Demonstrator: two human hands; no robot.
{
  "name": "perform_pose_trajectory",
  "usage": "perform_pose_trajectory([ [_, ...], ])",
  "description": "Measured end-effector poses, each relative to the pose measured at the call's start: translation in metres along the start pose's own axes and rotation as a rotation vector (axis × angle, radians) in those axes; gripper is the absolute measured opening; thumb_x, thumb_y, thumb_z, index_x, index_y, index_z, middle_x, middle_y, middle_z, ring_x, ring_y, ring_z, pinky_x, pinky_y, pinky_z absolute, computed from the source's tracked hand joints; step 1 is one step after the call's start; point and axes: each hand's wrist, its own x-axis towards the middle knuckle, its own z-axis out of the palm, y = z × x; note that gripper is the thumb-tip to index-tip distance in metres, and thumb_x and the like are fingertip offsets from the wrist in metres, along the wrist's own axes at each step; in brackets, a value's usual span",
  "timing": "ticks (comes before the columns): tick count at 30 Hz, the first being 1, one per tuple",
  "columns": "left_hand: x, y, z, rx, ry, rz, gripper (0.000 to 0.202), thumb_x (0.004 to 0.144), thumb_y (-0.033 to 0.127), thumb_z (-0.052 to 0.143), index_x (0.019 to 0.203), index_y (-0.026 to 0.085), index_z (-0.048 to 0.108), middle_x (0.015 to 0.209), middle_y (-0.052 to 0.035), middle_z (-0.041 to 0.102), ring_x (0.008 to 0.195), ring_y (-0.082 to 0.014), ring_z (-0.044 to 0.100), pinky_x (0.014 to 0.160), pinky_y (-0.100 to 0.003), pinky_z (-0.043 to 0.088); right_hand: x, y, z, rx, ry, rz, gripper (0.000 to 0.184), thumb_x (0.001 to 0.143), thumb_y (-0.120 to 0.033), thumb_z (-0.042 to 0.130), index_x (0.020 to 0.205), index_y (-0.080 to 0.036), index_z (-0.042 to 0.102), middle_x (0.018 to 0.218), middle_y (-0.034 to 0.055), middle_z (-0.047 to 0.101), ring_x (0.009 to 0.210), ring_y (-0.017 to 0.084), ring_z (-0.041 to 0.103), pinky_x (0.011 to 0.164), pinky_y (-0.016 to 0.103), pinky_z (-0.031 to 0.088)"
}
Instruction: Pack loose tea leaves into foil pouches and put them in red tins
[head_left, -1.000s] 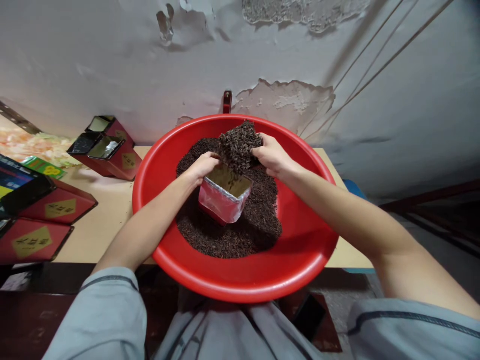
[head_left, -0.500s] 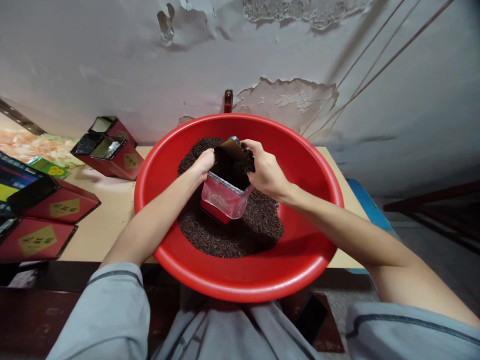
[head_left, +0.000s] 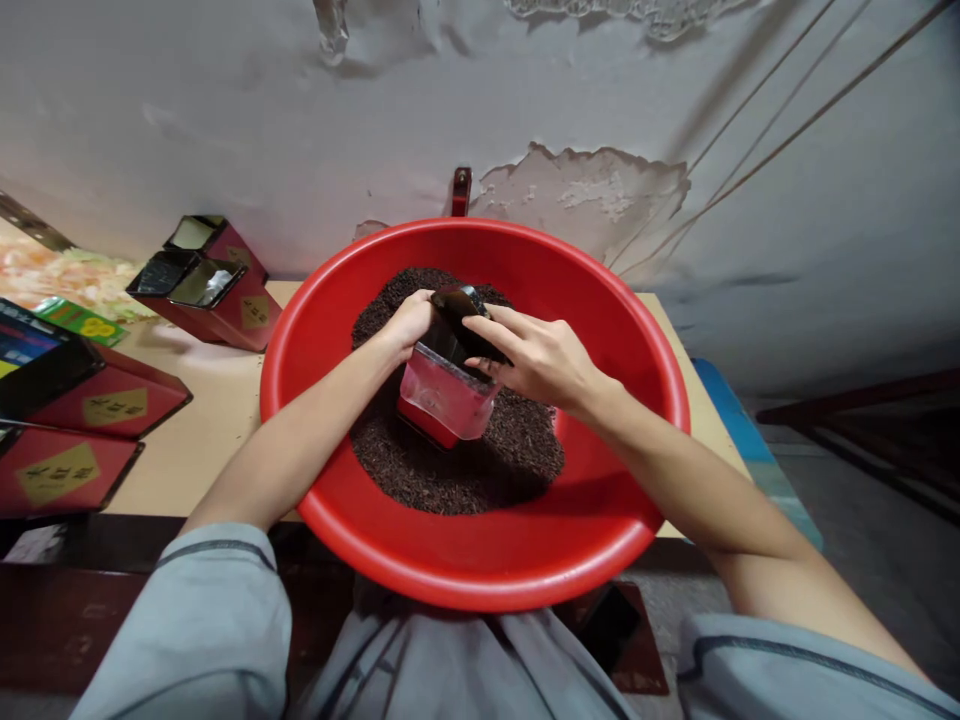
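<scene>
A big red basin [head_left: 480, 560] rests on the table edge in front of me and holds a heap of dark loose tea leaves [head_left: 450, 470]. In the heap stands a small red tin lined with a clear bag [head_left: 444, 395], filled with tea. My left hand [head_left: 409, 325] grips the bag's far left rim. My right hand [head_left: 536, 360] lies over the tin's mouth with its fingers stretched out flat on the tea inside.
To the left on the wooden table [head_left: 202, 420] lie several red tea tins [head_left: 214, 290], some open and on their sides, and flat red boxes [head_left: 67, 440]. A peeling grey wall [head_left: 585, 120] stands right behind the basin. A blue edge [head_left: 742, 440] shows at right.
A second ago both hands lifted a clump of tea above the tin. The tea went into the tin, and my right hand now lies flat on top of it.
</scene>
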Motion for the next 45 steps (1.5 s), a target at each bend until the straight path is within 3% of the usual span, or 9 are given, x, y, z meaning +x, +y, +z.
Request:
perform_pose_trajectory([
  [4, -0.007, 0.005, -0.003, 0.119, 0.025, 0.022, 0.018, 0.067, 0.015, 0.059, 0.084, 0.017, 0.066, 0.076, -0.0013, 0.071, 0.077, -0.0176, 0.065, 0.078, -0.028, 0.052, 0.000, 0.009, 0.002, 0.044, 0.157, 0.064, 0.044, 0.100, -0.038, 0.055, 0.142, -0.026, 0.062, 0.142, 0.0109, 0.064, 0.119, 0.027, 0.068, 0.094, 0.036, 0.060],
  [8, -0.025, 0.016, -0.016, 0.621, -0.096, 0.031, 0.039, 0.062, 0.006, 0.053, 0.094, 0.019, 0.071, 0.098, -0.0044, 0.076, 0.096, -0.0210, 0.067, 0.086, -0.029, 0.050, 0.006, 0.040, 0.004, 0.082, 0.417, 0.213, 0.056, 0.096, -0.030, 0.058, 0.151, -0.020, 0.052, 0.143, 0.0155, 0.063, 0.127, 0.032, 0.062, 0.106, 0.048, 0.054],
  [10, -0.034, 0.021, -0.024, 0.880, -0.195, 0.019, 0.049, 0.062, 0.006, 0.052, 0.104, 0.022, 0.072, 0.104, -0.0054, 0.076, 0.097, -0.0227, 0.067, 0.085, -0.029, 0.050, 0.008, 0.064, 0.010, 0.102, 0.417, 0.316, 0.059, 0.094, -0.026, 0.059, 0.152, -0.017, 0.050, 0.144, 0.0169, 0.061, 0.128, 0.033, 0.063, 0.108, 0.048, 0.052],
  [13, -0.044, 0.028, -0.033, 1.089, -0.272, -0.030, 0.055, 0.064, 0.007, 0.052, 0.113, 0.023, 0.070, 0.097, -0.0061, 0.076, 0.086, -0.0240, 0.068, 0.073, -0.027, 0.050, 0.007, 0.100, 0.029, 0.133, 0.172, 0.471, 0.054, 0.090, -0.016, 0.063, 0.144, -0.014, 0.060, 0.134, 0.0160, 0.069, 0.118, 0.030, 0.068, 0.106, 0.043, 0.052],
  [18, -0.048, 0.034, -0.049, 1.058, -0.413, 0.021, 0.027, 0.064, 0.012, 0.058, 0.087, 0.022, 0.069, 0.072, 0.0003, 0.068, 0.067, -0.0181, 0.062, 0.056, -0.020, 0.041, 0.001, 0.129, 0.069, -0.049, -0.334, 0.601, 0.043, 0.088, -0.011, 0.064, 0.129, -0.020, 0.073, 0.126, 0.0147, 0.073, 0.115, 0.032, 0.069, 0.101, 0.042, 0.052],
  [23, -0.058, 0.041, -0.055, 1.071, -0.589, -0.005, 0.024, 0.066, 0.013, 0.059, 0.085, 0.023, 0.069, 0.070, 0.0025, 0.068, 0.059, -0.0151, 0.057, 0.052, -0.021, 0.036, -0.006, 0.128, 0.082, -0.195, -0.406, 0.661, 0.035, 0.091, -0.014, 0.064, 0.124, -0.018, 0.075, 0.123, 0.0218, 0.070, 0.114, 0.035, 0.066, 0.093, 0.044, 0.053],
  [32, -0.077, 0.037, -0.009, 1.445, -0.613, 0.463, 0.017, 0.078, 0.010, 0.065, 0.085, 0.024, 0.072, 0.098, -0.0051, 0.074, 0.101, -0.0258, 0.067, 0.082, -0.031, 0.043, 0.012, 0.072, 0.080, -0.263, -0.279, 0.286, 0.041, 0.100, -0.030, 0.050, 0.134, -0.014, 0.067, 0.141, 0.0209, 0.057, 0.127, 0.038, 0.051, 0.100, 0.051, 0.049],
  [38, -0.113, 0.064, -0.011, 1.554, -0.251, 0.415, 0.024, 0.079, 0.005, 0.058, 0.091, 0.019, 0.074, 0.099, -0.0112, 0.073, 0.098, -0.0311, 0.070, 0.082, -0.037, 0.046, 0.013, 0.066, 0.072, -0.206, -0.307, 0.193, 0.038, 0.100, -0.031, 0.053, 0.131, -0.015, 0.069, 0.139, 0.0174, 0.060, 0.124, 0.035, 0.055, 0.099, 0.046, 0.050],
  [45, -0.134, 0.083, -0.015, 1.840, -0.160, 0.334, 0.029, 0.084, 0.012, 0.051, 0.102, 0.017, 0.073, 0.104, -0.0136, 0.075, 0.093, -0.0326, 0.073, 0.073, -0.038, 0.051, 0.014, 0.072, 0.058, -0.196, -0.253, 0.227, 0.038, 0.100, -0.030, 0.054, 0.132, -0.014, 0.068, 0.135, 0.0159, 0.064, 0.121, 0.033, 0.060, 0.099, 0.044, 0.052],
])
